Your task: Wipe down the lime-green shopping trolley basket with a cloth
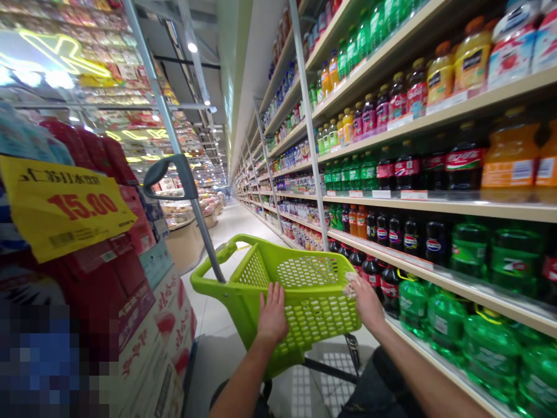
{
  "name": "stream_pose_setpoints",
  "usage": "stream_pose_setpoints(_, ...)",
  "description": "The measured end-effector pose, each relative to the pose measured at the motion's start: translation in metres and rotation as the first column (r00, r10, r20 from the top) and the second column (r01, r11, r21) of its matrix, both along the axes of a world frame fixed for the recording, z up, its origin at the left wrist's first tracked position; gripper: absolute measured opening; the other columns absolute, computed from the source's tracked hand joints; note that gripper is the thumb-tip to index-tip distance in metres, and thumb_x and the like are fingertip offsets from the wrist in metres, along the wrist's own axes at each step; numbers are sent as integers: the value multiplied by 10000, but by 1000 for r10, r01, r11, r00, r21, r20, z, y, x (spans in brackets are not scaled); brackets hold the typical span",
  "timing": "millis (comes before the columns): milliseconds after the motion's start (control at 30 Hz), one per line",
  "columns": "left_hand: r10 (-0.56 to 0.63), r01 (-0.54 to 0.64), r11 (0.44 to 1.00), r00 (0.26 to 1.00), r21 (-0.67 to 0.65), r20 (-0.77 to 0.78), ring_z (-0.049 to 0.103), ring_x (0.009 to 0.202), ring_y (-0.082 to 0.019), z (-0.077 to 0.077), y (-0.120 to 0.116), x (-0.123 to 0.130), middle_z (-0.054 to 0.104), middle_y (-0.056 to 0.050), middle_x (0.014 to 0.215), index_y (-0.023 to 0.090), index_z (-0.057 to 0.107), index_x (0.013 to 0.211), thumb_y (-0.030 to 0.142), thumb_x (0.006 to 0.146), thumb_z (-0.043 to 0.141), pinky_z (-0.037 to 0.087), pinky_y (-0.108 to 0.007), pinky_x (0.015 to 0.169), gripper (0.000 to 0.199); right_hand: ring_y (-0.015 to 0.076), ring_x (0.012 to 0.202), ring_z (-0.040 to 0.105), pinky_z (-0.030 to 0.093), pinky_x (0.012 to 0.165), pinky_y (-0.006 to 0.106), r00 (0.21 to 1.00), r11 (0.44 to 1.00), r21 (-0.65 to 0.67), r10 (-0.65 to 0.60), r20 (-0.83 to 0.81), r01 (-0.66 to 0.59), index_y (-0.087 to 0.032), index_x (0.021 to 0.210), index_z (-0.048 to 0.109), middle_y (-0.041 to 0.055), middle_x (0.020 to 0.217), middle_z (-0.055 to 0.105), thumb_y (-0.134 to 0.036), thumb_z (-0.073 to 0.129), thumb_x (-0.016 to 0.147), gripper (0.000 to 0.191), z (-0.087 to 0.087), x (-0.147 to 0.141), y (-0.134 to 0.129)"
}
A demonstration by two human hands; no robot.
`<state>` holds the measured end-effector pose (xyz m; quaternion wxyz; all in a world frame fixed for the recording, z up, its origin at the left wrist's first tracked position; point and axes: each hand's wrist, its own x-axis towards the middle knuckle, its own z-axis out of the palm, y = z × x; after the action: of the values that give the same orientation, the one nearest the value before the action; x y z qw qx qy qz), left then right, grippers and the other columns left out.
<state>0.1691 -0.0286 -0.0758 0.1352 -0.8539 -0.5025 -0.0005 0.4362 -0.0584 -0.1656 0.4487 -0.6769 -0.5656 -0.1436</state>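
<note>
A bright green plastic shopping cart basket stands in front of me, with holes in its walls and no goods visible inside. My left hand lies against its near side, fingers extended and pointing up to the rim. At the basket's right corner, my right hand is closed around a crumpled whitish cloth or tissue, which touches the rim. A grey pole with a dark grey handle rises from the left end of the cart.
Shelves of drink bottles line the right side, close to my right arm. Stacked boxes with a yellow price sign stand at the left. A tiled aisle floor runs ahead.
</note>
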Motion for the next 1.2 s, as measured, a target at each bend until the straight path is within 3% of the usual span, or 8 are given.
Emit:
stream_pose_setpoints(200, -84, 84, 996, 996, -24, 7, 7, 1344, -242, 6, -7, 11, 73, -89, 1465, 78, 165, 1373, 261, 674, 417, 82, -460, 1082, 765, 176, 1236, 361, 299, 1036, 386, 965, 967, -26, 253, 65, -252, -171, 1135, 567, 78, 1288, 480, 22, 336, 710, 521, 19, -83, 25)
stream_pose_setpoints(267, -106, 106, 994, 994, 16, 18, 36, 1346, -222, 14, -6, 4, 99, -88, 1463, 77, 187, 1368, 247, 679, 406, 68, -434, 1089, 744, 170, 1229, 368, 295, 1037, 384, 959, 961, -35, 276, 68, -274, -176, 1132, 568, 74, 1284, 484, 20, 345, 712, 514, 23, -81, 26)
stream_pose_setpoints(433, 51, -56, 983, 998, 175, 31, 70, 1343, -232, 29, 1, -19, 162, -115, 1447, 48, 249, 1347, 156, 699, 355, 59, -441, 1086, 666, 204, 1211, 392, 309, 1021, 418, 996, 995, -50, 88, -23, -89, -179, 1063, 608, 84, 1250, 514, 6, 355, 718, 466, 24, -43, 17)
stream_pose_setpoints(633, -19, 19, 991, 1000, 134, 3, 103, 1341, -218, 35, -3, -24, 219, -83, 1438, 93, 265, 1348, 189, 713, 363, 73, -443, 1087, 650, 181, 1228, 370, 290, 1041, 375, 949, 950, -34, 313, 41, -312, -137, 1140, 562, 106, 1280, 482, 42, 321, 704, 530, 48, -120, 29)
stream_pose_setpoints(700, -56, 44, 977, 997, 209, 49, 102, 1343, -198, 40, -4, -40, 216, -56, 1443, 127, 257, 1352, 176, 711, 371, 70, -429, 1093, 653, 186, 1223, 376, 293, 1037, 376, 938, 938, -48, 344, 45, -342, -142, 1127, 571, 106, 1277, 485, 40, 336, 699, 522, 54, -129, 30)
stream_pose_setpoints(867, 85, -212, 868, 954, 449, 288, 94, 1344, -199, 48, 2, -98, 199, -104, 1448, 92, 199, 1358, 158, 747, 350, 79, -435, 1091, 634, 206, 1191, 418, 293, 1030, 382, 973, 965, -122, 232, -11, -231, -102, 1082, 594, 144, 1232, 517, 30, 343, 723, 457, 61, -115, 31)
stream_pose_setpoints(1100, 188, -273, 888, 950, 370, 251, 85, 1341, -244, 47, 13, -112, 234, -103, 1438, 80, 268, 1333, 193, 684, 415, 118, -465, 1077, 675, 198, 1215, 383, 310, 1022, 349, 858, 869, -39, 493, 145, -493, -169, 1143, 551, 78, 1289, 475, -70, 427, 804, 374, 114, -242, 55)
stream_pose_setpoints(1200, 181, -259, 893, 955, 367, 234, 90, 1342, -239, 48, 10, -113, 211, -101, 1445, 87, 254, 1340, 187, 674, 418, 125, -464, 1074, 694, 209, 1235, 353, 308, 1017, 398, 845, 862, -22, 500, 191, -506, -171, 1155, 535, 85, 1307, 454, -79, 419, 820, 366, 113, -245, 57)
